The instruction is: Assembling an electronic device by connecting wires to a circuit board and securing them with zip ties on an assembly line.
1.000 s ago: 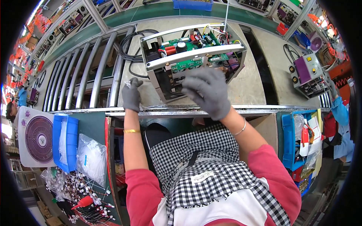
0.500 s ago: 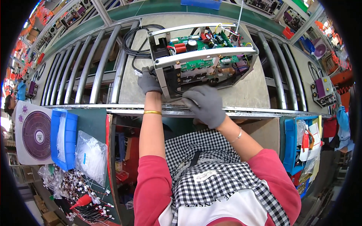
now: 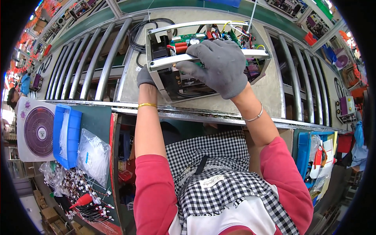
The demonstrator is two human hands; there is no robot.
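An open metal machine chassis stands on a pale board, its green circuit board, wires and dark parts exposed. My right hand, in a grey glove, lies over the near top rail. Its thumb is in front of the rail and its fingers reach across, closed around it. My left hand, also gloved, is against the chassis's left end; its fingers are hidden. A coiled black cable lies behind and left of the chassis.
Metal rollers flank the pale board. At left are a blue bin, a bag of white pieces, a red-tipped bottle and several wire connectors. Another blue bin stands at right.
My right hand has moved up from the chassis's near lower edge onto its top rail. The left end of the chassis has shifted slightly left, and my left hand has gone further behind it.
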